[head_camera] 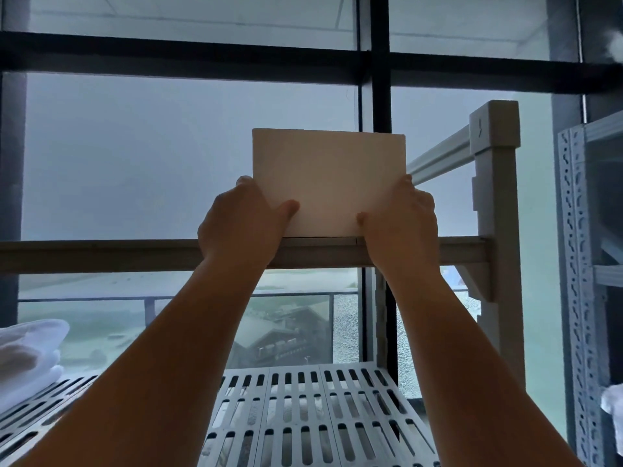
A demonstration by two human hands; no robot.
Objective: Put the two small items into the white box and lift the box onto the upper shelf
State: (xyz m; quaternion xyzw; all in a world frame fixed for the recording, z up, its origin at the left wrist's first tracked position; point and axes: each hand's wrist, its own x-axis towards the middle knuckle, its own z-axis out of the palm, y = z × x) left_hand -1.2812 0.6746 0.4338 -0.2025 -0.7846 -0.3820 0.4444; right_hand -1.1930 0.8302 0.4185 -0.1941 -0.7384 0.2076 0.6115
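The white box [328,178] stands upright on the front edge of the upper shelf [135,255], seen from below and in front. My left hand [241,220] grips its lower left side, thumb across the front face. My right hand [401,219] grips its lower right side in the same way. Both arms reach up from the bottom of the view. The inside of the box is hidden, so the two small items cannot be seen.
A white slotted lower shelf [303,412] lies below my arms. Folded white towels [28,352] rest on it at the left. The rack's white corner post [499,203] rises at the right, with a grey perforated metal rack [580,298] beyond. A large window is behind.
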